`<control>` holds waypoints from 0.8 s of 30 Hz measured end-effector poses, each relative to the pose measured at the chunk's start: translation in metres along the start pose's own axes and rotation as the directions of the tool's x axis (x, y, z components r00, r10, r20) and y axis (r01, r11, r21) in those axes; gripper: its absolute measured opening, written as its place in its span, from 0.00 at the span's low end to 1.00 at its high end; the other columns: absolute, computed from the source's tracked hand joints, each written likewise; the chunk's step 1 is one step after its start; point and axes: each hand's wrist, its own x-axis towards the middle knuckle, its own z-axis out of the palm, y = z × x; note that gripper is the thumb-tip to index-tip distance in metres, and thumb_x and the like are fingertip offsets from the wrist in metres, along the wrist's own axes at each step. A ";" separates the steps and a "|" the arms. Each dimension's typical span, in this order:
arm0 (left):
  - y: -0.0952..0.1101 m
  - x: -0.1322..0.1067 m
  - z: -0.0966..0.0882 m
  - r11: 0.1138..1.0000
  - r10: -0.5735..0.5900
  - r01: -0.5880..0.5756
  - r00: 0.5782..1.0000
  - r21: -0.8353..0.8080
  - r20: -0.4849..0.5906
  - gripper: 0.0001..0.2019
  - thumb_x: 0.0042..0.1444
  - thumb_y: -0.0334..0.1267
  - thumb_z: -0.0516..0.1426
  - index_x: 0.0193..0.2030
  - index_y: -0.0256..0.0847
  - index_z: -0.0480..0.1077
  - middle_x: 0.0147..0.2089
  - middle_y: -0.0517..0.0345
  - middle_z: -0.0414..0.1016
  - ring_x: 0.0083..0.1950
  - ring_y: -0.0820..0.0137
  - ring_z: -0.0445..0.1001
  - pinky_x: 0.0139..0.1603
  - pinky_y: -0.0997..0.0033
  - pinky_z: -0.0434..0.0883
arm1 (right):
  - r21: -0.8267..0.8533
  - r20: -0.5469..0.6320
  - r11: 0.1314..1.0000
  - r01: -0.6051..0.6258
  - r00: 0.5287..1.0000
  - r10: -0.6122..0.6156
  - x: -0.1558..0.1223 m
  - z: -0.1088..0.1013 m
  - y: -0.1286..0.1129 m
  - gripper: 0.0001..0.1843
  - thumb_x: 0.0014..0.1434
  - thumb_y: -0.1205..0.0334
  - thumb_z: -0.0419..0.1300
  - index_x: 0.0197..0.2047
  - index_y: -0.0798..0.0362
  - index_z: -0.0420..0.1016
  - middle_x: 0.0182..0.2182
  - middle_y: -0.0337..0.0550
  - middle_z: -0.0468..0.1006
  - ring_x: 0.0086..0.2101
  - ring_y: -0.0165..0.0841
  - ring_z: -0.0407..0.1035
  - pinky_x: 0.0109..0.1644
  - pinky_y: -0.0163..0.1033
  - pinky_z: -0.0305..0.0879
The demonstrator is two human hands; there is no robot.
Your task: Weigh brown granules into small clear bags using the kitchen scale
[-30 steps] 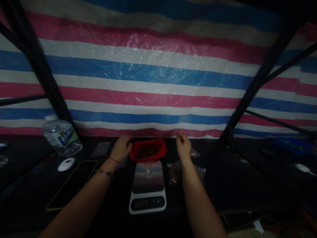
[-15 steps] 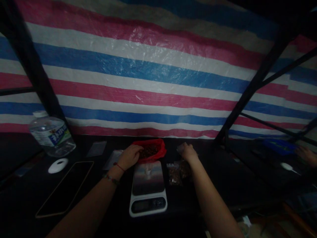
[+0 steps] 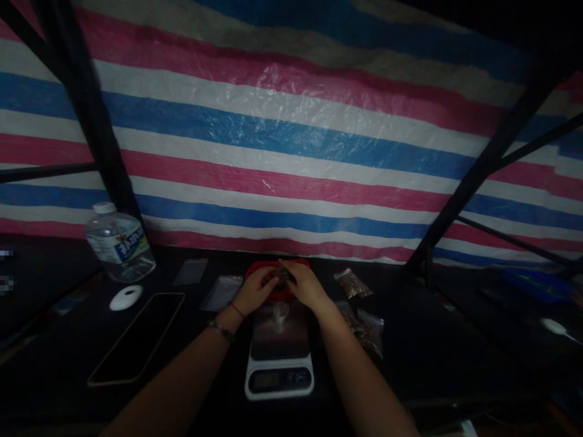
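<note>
Both my hands meet over the red bag [image 3: 252,266], which lies behind the kitchen scale [image 3: 280,352]. My left hand [image 3: 259,291] reaches in from the left, fingers curled and pressed against small dark brown pieces [image 3: 285,276]. From the right, my right hand [image 3: 304,283] curls its fingers round the same pieces. The hands hide most of the bag's contents, and the kind of pieces is too dim to tell. A small clear cup [image 3: 280,312] stands on the scale's plate.
Filled zip bags [image 3: 353,284] lie on the right, some partly behind my right forearm. Empty clear bags [image 3: 221,293], a phone [image 3: 139,340], a white mouse-like object [image 3: 126,298] and a large water bottle [image 3: 121,246] are on the left. Dark metal posts [image 3: 91,133] frame the striped sheet.
My right hand has left the small bag on the right and moved left to the red bag. A filled bag now lies farther back there. The view has shifted slightly.
</note>
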 end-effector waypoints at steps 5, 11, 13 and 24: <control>-0.002 0.004 0.001 0.983 -0.164 0.146 0.971 -0.111 -0.173 0.12 0.54 0.45 0.56 0.37 0.39 0.72 0.35 0.53 0.78 0.36 0.65 0.76 0.40 0.64 0.74 | -0.092 -0.181 0.993 -0.068 0.982 0.050 -0.009 0.005 -0.004 0.33 0.55 0.71 0.56 0.63 0.48 0.60 0.56 0.47 0.69 0.56 0.41 0.60 0.62 0.52 0.54; -0.003 0.006 0.005 0.939 -0.267 0.196 0.932 -0.281 -0.244 0.15 0.51 0.49 0.58 0.36 0.37 0.70 0.32 0.55 0.76 0.34 0.67 0.75 0.37 0.67 0.72 | -0.018 -0.307 0.993 -0.114 0.946 0.103 -0.017 0.008 -0.004 0.19 0.59 0.66 0.54 0.54 0.49 0.72 0.47 0.48 0.74 0.50 0.39 0.65 0.57 0.48 0.62; -0.003 0.005 0.009 0.937 -0.247 0.202 0.960 -0.284 -0.133 0.14 0.50 0.48 0.59 0.33 0.37 0.70 0.32 0.55 0.76 0.34 0.67 0.75 0.38 0.67 0.72 | 0.031 -0.236 0.997 -0.074 0.969 0.079 -0.017 0.010 -0.007 0.18 0.59 0.65 0.56 0.53 0.49 0.72 0.47 0.47 0.75 0.49 0.38 0.67 0.56 0.47 0.63; 0.002 -0.002 0.010 0.949 -0.186 0.186 0.982 -0.253 0.023 0.14 0.53 0.46 0.57 0.38 0.37 0.74 0.39 0.52 0.79 0.40 0.65 0.76 0.45 0.66 0.72 | 0.188 -0.125 0.977 -0.095 0.985 0.120 -0.014 0.015 -0.015 0.17 0.55 0.69 0.61 0.48 0.49 0.76 0.43 0.44 0.76 0.44 0.34 0.70 0.52 0.40 0.67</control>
